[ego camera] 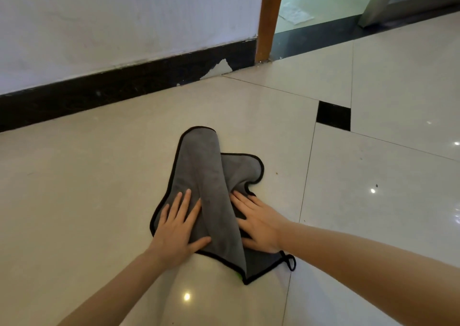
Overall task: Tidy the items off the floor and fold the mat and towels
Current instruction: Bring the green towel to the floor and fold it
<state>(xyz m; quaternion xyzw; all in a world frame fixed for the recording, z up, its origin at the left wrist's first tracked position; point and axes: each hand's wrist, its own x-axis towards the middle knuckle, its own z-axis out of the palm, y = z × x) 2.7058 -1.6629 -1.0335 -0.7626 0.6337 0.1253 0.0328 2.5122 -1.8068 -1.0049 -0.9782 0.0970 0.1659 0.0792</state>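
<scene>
Lying crumpled on the pale tiled floor (pixel 99 176) in the lower middle of the frame: a grey towel (pixel 199 171) with black edging, partly folded over itself, one long fold running from its rounded top end down toward the bottom point. Sticking out at the lower right corner of the towel, a small black hanging loop (pixel 290 263). Peeking out under the bottom point, a tiny bit of green, too small to tell what.

Pressing flat on the left part of the towel: the left hand (pixel 176 226), fingers straight and spread, thumb stretched toward the middle fold, nothing gripped. Resting flat on the right part of the towel, just beside the fold: the right hand (pixel 258 223), fingers straight and pointing toward the upper left, palm down, also gripping nothing. Reaching in from the bottom edge and the lower right corner of the frame, both bare forearms.

Running across the upper left of the frame: a white wall (pixel 124 27) with a black skirting board (pixel 112 87), chipped near its right end. Standing at the top middle, a wooden door post (pixel 268 17), with a greenish floor showing behind it. Sitting right of centre, a small black inset tile (pixel 333 115) among the pale ones.
</scene>
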